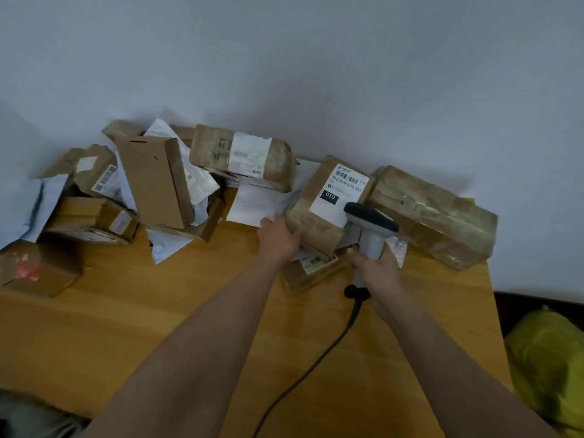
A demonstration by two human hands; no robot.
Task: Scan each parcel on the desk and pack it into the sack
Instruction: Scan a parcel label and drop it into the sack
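Pale grey wall backs a yellow wooden desk [158, 327] that fills the lower frame, with a heap of cardboard boxes and white mailers [151, 184] piled along its far edge from the upper left to the centre. Right of centre, a brown parcel [328, 200] stands tilted, its white label [339, 192] with a barcode facing up. The left hand [278, 238] holds the parcel's left edge, fingers curled round it and mostly hidden behind. The right hand [377, 267] grips the handle of a grey scanner [369, 227], fingers wrapped tight; the scanner's head sits just beside the label, its cable [316, 358] trailing down the desk. A long taped box [436, 216] lies to the right. At the lower right edge, a yellow-green sack [550, 368] waits beside the desk.

Scanning looks to be the step in hand. Next, the parcel likely needs lifting and carrying right, over to the sack.
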